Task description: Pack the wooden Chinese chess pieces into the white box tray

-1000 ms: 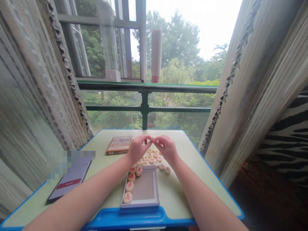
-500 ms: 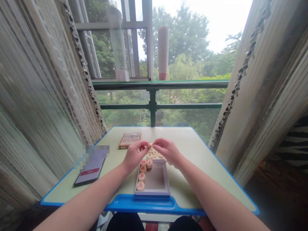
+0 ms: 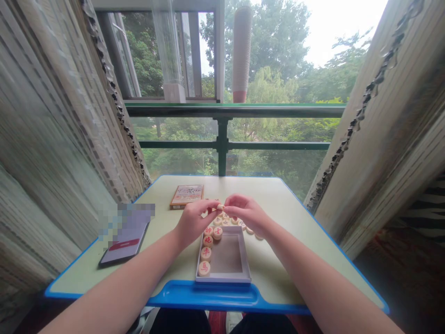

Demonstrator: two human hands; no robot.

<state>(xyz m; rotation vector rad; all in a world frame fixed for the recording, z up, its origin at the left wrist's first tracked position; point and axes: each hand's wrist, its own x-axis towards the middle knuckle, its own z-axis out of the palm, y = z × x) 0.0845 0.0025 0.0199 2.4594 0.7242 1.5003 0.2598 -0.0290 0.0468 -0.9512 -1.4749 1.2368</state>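
Note:
A round wooden xiangqi piece [image 3: 220,207] is pinched between both hands above the table, its marking not readable. My left hand [image 3: 194,218] grips it from the left with closed fingers. From the right, my right hand [image 3: 245,211] holds its other side with thumb and fingers. Just below the hands stands a shallow open box [image 3: 246,266]. Several pieces with red characters, such as the bottom one [image 3: 204,268], line its left side, and another red piece [image 3: 217,233] lies at its top. Loose pieces [image 3: 225,222] lie behind the box, partly hidden by my hands.
At the back left of the table [image 3: 285,264] lies a flat printed box lid [image 3: 187,196]. A phone [image 3: 127,243] rests near the left edge. A blue tray ledge [image 3: 208,291] runs along the front. On the railing behind stand a cup stack [image 3: 241,55] and a clear tube [image 3: 168,51].
The view has tipped down slightly. Both hands stay together on the piece, which is now turned a little differently between the fingers. The pieces in the box look unchanged.

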